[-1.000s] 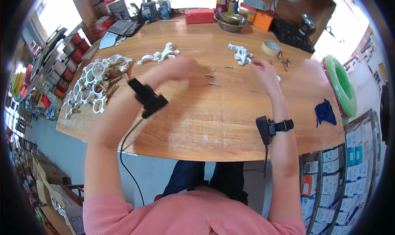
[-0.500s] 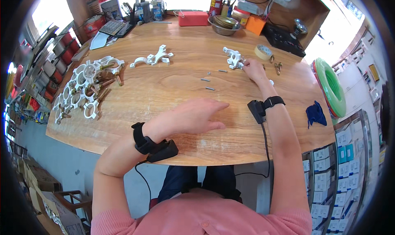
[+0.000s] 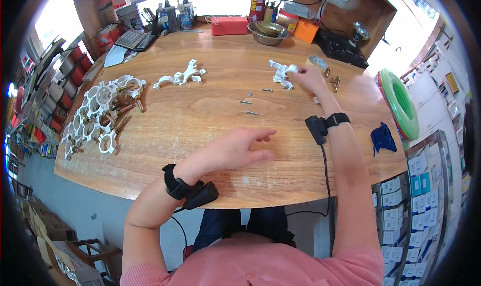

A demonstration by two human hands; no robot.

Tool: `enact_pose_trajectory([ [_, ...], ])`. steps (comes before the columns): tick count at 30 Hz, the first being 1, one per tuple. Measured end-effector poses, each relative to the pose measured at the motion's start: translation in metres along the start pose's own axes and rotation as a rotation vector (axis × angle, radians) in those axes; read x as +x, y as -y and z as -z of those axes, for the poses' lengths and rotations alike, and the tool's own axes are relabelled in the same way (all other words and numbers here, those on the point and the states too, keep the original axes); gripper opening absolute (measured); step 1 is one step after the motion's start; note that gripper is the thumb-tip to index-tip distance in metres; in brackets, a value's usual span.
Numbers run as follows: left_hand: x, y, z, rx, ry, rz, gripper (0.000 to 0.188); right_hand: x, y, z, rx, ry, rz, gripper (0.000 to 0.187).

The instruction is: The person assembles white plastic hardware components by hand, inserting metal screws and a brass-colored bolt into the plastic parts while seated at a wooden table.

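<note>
My right hand (image 3: 311, 80) reaches to the far right of the wooden table, its fingers closed on a white plastic pipe clamp half (image 3: 292, 69). Just left of it lie more white clamp pieces (image 3: 282, 78), partly overlapped by the held one. My left hand (image 3: 239, 148) hovers over the near middle with thumb and fingers apart, holding nothing. Between the hands several small metal screws (image 3: 246, 102) and a tiny nut (image 3: 250, 93) rest on the wood. At the back left two joined clamp pieces (image 3: 189, 74) lie on the table.
Assembled white ring clamps with brass-coloured bolts (image 3: 102, 108) are heaped at the left. Several brass fittings (image 3: 335, 82) and a tape roll (image 3: 316, 62) lie beyond my right hand. A blue cloth (image 3: 383, 138), green coiled hose (image 3: 401, 105), red box (image 3: 229, 26) and metal bowls (image 3: 268, 33) line the edges.
My right hand has lifted slightly from the clamp pieces, now with one white clamp half in its fingers. My left hand's thumb and fingers have spread a little wider.
</note>
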State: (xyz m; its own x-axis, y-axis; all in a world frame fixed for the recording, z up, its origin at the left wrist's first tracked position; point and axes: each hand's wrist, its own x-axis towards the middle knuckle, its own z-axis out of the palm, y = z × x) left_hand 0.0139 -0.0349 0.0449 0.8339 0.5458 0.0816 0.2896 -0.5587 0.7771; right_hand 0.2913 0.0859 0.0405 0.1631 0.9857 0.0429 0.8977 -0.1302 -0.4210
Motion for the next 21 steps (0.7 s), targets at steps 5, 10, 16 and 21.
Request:
enact_pose_trajectory([
  [5, 0.009, 0.034, 0.007, -0.483, -0.47, 0.048, 0.047, -0.057, 0.035, 0.021, 0.446, -0.039, 0.436, 0.024],
  [10, 0.006, 0.021, 0.007, -0.629, -0.329, -0.017, 0.051, -0.133, 0.081, -0.001, 0.006, -0.156, 0.905, 0.022],
  [16, -0.003, 0.0, 0.002, -0.652, -0.249, 0.184, 0.042, -0.131, 0.068, 0.014, 0.473, 0.242, 0.712, 0.026],
  [21, 0.004, 0.005, -0.002, -1.01, -0.229, 0.252, 0.038, -0.057, -0.008, -0.036, -0.119, -0.19, 0.383, 0.042],
])
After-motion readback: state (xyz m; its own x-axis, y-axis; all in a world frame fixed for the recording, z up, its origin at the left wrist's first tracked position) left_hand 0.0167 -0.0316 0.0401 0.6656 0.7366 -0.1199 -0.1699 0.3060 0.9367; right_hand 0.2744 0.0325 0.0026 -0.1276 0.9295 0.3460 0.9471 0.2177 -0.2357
